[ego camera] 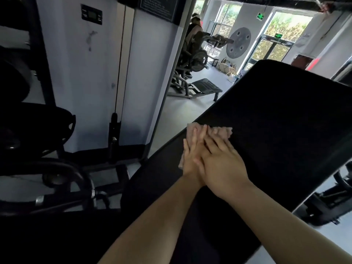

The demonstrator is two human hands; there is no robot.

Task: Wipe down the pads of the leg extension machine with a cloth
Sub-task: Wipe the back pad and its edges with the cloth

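1. The cloth (219, 132) is pale pink, nubbly and crumpled, lying at the centre of the frame on the black back pad (276, 119), near its left edge.
2. My left hand (190, 159) lies flat on the cloth, fingers straight, pressing it down.
3. My right hand (222, 164) overlaps the left, fingers also straight and reaching onto the cloth.
4. I count one cloth, two hands and one large pad filling the right half.
5. One white weight-stack tower (106, 73) stands upper left.
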